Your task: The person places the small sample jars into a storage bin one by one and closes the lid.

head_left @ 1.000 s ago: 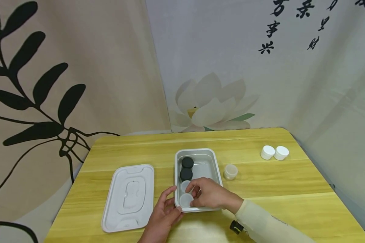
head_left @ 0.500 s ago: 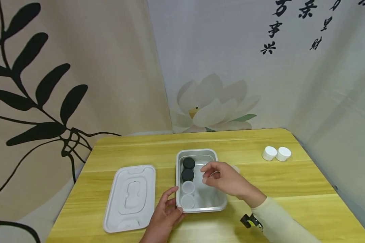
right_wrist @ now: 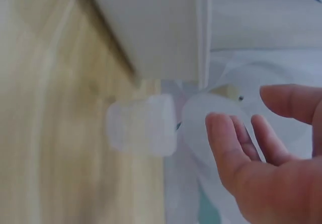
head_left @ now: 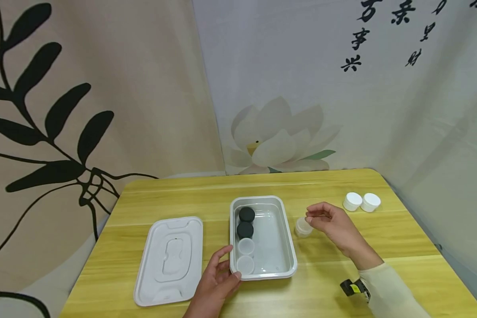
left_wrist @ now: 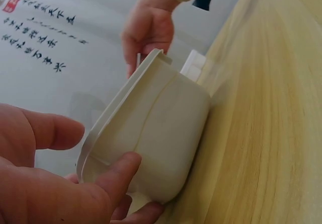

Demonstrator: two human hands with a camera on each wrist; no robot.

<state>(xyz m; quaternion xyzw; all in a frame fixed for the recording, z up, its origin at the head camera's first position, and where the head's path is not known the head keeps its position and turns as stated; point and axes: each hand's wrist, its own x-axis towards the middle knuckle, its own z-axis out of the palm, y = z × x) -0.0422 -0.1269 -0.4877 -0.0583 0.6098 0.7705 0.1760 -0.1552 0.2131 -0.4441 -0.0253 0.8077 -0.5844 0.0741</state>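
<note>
A white rectangular plastic box [head_left: 272,236] stands on the table in the head view. Along its left side, two black-lidded jars [head_left: 245,222] and two jars with translucent lids [head_left: 245,255] form a row. My left hand [head_left: 216,282] rests against the near left corner of the box, fingers extended along its outer wall [left_wrist: 156,128]. To the right of the box stands a small translucent jar [head_left: 302,228]. My right hand [head_left: 339,229] hovers just above and beside that jar [right_wrist: 143,126], its fingers loosely bent and holding nothing.
A flat white lid [head_left: 170,260] lies left of the box on the wooden table [head_left: 326,291]. Two white jars [head_left: 361,202] stand side by side at the far right. A printed cloth [head_left: 282,79] hangs behind the table.
My right hand has left the translucent-lidded jars in the box and moved right, out over the rim to the jar outside. My left hand has stayed at the box corner.
</note>
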